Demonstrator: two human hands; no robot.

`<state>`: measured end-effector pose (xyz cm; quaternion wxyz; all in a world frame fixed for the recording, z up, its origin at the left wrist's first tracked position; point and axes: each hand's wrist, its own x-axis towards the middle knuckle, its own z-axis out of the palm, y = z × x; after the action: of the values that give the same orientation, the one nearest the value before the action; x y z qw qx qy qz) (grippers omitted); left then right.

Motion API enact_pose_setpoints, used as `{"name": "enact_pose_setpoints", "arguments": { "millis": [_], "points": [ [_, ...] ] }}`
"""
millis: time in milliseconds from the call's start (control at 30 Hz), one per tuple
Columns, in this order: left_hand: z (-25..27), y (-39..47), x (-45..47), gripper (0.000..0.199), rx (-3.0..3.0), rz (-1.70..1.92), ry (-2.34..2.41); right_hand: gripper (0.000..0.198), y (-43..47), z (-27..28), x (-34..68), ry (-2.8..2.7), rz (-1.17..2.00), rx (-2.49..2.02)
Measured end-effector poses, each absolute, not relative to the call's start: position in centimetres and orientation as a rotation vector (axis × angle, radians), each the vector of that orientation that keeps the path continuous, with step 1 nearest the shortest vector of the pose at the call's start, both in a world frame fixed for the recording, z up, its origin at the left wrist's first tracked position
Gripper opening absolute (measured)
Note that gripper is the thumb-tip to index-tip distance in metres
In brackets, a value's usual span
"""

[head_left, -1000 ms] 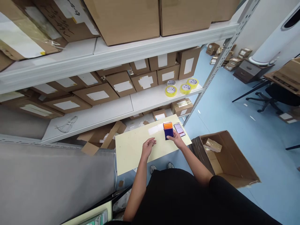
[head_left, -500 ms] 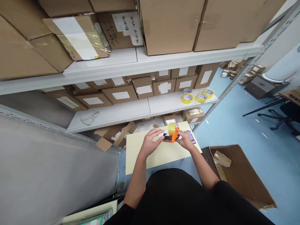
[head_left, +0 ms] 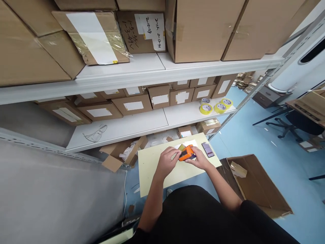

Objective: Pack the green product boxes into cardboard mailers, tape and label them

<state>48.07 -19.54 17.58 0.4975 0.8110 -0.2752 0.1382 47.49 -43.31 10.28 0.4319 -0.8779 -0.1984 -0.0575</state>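
An orange tape dispenser with a yellowish tape roll is held between my two hands above the cream board. My right hand grips its right side, thumb underneath and fingers on top. On its left end, the fingers of my left hand are closed in a pinch at the front edge, by the tape. Behind the dispenser, white paper lies on the cream board. A phone rests on the board to the right of my right hand.
Cardboard boxes fill the metal shelves ahead. Tape rolls and eyeglasses sit on the middle shelf. An open carton stands left of the board; a large open box is on the floor at right.
The dispenser has tilted and come slightly lower and nearer, its tape roll now turned away from view. My hands moved with it. The view has shifted, and the phone now shows fully.
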Motion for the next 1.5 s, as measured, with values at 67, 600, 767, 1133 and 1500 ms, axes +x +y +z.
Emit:
{"name": "enact_pose_setpoints", "arguments": {
  "millis": [67,600,767,1133,1500],
  "points": [
    [17.3,-19.4,48.2,0.018,1.955,0.341,-0.682,0.054,-43.1,9.7,47.4,-0.463,-0.140,-2.166],
    [21.1,-25.2,52.2,0.019,2.103,0.843,-0.493,0.049,-48.4,9.1,53.2,-0.405,-0.096,-2.019],
    [24.0,-25.7,54.1,0.018,2.205,0.762,-0.602,0.051,-50.4,7.5,53.9,-0.303,0.002,-1.927],
    [20.2,-31.4,53.0,0.039,2.295,1.112,-0.353,0.050,-52.0,7.6,58.3,-0.394,0.038,-1.823],
    [19.1,-35.3,51.2,0.058,2.573,0.933,-0.642,0.040,-52.3,8.2,60.3,-0.178,-0.020,-1.724]
  ]
}}
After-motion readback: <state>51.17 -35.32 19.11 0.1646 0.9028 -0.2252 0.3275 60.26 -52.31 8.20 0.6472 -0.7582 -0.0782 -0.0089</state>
